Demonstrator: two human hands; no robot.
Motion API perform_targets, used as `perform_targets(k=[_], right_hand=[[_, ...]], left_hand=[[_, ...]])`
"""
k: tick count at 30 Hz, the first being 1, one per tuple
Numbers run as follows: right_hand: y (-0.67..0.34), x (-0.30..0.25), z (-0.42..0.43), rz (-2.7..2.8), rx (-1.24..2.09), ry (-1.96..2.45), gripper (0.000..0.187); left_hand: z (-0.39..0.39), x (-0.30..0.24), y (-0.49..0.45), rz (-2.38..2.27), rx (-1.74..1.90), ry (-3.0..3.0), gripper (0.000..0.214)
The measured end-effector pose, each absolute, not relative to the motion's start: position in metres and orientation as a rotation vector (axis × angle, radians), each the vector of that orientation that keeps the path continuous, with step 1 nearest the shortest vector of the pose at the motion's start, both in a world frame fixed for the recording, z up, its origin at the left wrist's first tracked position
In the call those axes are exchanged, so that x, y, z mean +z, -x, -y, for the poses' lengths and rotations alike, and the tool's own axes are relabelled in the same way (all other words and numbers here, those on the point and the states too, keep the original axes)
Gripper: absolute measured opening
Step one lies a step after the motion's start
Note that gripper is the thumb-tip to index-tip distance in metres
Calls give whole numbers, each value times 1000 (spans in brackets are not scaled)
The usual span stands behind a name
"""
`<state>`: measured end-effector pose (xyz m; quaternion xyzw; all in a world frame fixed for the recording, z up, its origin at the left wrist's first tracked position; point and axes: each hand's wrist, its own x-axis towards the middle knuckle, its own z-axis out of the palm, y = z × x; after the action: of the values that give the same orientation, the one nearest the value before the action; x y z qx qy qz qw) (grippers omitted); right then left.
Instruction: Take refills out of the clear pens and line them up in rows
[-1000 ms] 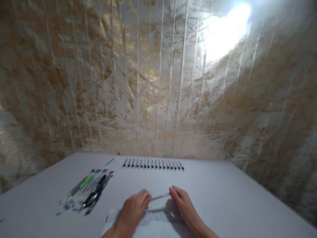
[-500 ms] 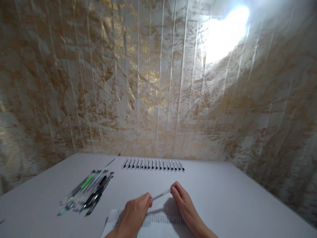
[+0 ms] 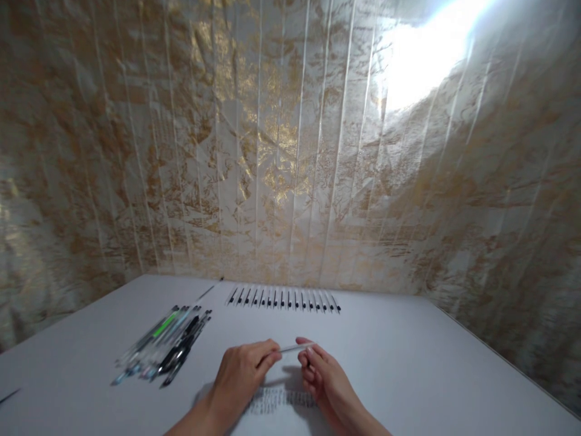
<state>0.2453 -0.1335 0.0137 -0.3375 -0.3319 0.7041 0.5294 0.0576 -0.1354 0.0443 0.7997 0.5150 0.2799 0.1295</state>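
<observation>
My left hand [image 3: 240, 378] and my right hand [image 3: 322, 378] meet over a white table [image 3: 408, 363], both pinching a thin clear pen tube [image 3: 295, 347] held level between them. The left fingers close on its left end, the right fingers curl round its right end. Under my hands lies a printed sheet of paper [image 3: 276, 402]. A loose pile of pens [image 3: 166, 348] lies to the left. A neat row of several pens [image 3: 284, 299] is lined up along the far edge by the wall.
A single thin refill [image 3: 209, 290] lies apart at the far left of the row. Gold and white patterned wall panels [image 3: 290, 151] enclose the table at the back and right. A bright light glare [image 3: 426, 54] shows at the upper right.
The right hand has shifted left and curled its fingers closer to the left hand. The pen tube now lies more level. The view has tilted slightly.
</observation>
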Motion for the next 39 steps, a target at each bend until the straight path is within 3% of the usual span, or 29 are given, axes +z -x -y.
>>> perform_targets(k=[3,8,15,22,33,37,39], right_hand=[[-243,9,136,699,1658,792,64],[-249,3,129,685,1565,798,54],[-310,36,92,758,1079,877,45],[-283,52,92,1258,1375,994,53],[-259,53,84,1247,1467,910,43],[-293,52,56,1381,1334,1058,42],[-325,55,31,1470,1111,1351,36]], left_hand=[[137,45,-58,-1434,853,-2332,21],[142,46,-60,-1492,882,-2275,20],[133,36,-61,-1420,995,-1912,27],[142,26,-98,-971,992,-1392,45],[120,28,-131,-992,1030,-1357,46],[117,27,-136,-982,942,-1507,33],[117,24,-132,-1008,877,-1560,27]])
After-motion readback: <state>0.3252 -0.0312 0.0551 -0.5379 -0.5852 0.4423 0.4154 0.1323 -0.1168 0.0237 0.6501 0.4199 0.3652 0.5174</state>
